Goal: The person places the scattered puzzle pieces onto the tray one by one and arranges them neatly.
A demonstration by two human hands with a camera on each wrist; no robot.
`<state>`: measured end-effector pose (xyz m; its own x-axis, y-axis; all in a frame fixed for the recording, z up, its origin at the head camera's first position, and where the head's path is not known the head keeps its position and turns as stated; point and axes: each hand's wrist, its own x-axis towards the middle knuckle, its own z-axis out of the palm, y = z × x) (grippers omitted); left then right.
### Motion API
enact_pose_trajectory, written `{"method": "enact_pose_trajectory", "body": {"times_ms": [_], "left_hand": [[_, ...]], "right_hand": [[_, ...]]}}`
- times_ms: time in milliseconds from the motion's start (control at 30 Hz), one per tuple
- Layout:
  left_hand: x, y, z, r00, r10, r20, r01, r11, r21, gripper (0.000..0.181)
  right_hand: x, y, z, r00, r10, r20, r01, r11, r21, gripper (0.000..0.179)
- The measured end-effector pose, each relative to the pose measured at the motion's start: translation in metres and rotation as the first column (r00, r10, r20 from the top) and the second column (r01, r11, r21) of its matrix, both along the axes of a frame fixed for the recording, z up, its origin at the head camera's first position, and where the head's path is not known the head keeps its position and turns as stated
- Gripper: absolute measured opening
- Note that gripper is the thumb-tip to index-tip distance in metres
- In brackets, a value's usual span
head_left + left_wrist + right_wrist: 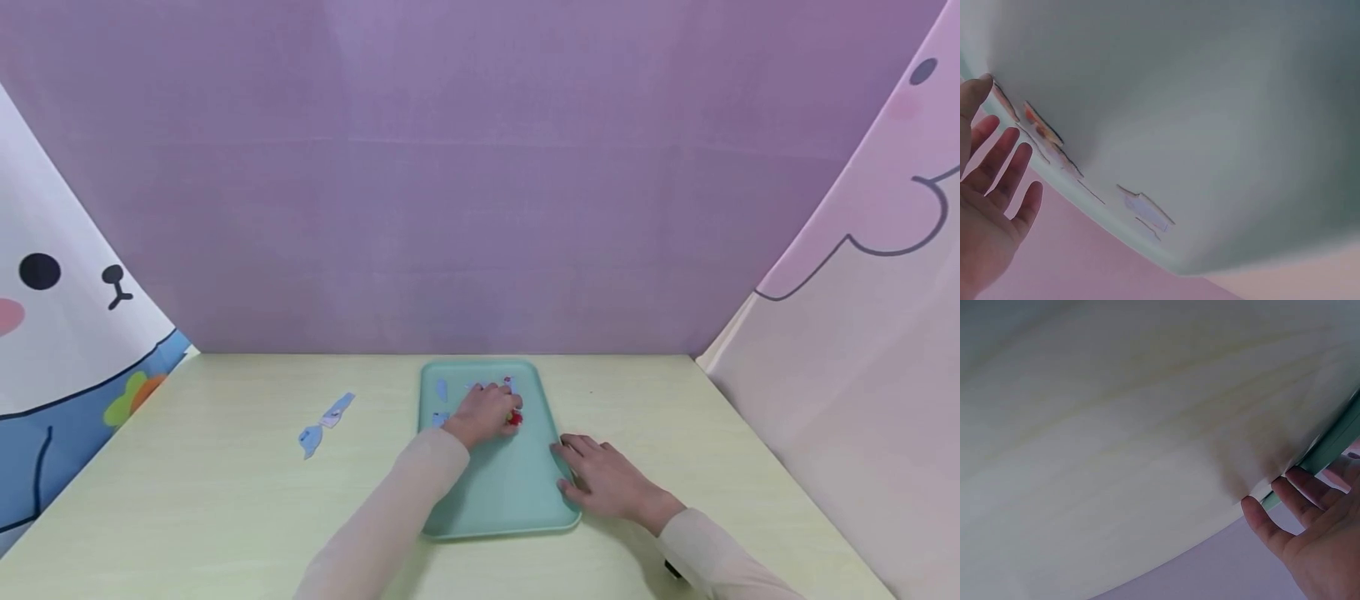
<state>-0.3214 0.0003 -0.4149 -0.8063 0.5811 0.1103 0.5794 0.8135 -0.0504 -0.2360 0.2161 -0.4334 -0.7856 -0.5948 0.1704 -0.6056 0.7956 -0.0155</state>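
Note:
A pale green tray (510,508) lies on the table, with several thin, irregularly cut picture pieces towards its far end. My left hand (486,412) reaches over them, its fingers loosely bent and spread. Beside its thumb lies a piece with red on it (515,418). In the left wrist view the thumb tip touches the edge of one piece, while an orange-red piece (1044,123) and a pale bluish piece (1147,209) lie flat nearby. My right hand (609,479) rests at the tray's right rim, fingers relaxed. Part of the pieces is hidden under the left hand.
Left of the tray, a blue piece (311,439) and a longer blue and pinkish piece (337,410) lie on the pale table (225,500). A purple wall covering (480,208) rises behind the table. A small black object (672,569) shows beside the right sleeve.

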Motion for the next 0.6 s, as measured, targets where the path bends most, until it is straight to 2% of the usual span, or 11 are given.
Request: {"method": "enact_pose_trajectory", "body": {"times_ms": [333, 600], "left_hand": [[0.006, -0.010, 0.009, 1.000, -0.006, 0.002, 0.006, 1.000, -0.009, 0.034], [0.010, -0.027, 0.011, 0.999, -0.013, 0.037, 0.011, 0.999, 0.053, 0.035]], "right_hand": [[-0.001, 0.000, -0.001, 1.000, -0.006, 0.013, 0.006, 1.000, -0.001, 0.049], [-0.002, 0.002, -0.003, 0.999, -0.022, 0.034, 0.022, 1.000, -0.011, 0.050]]}}
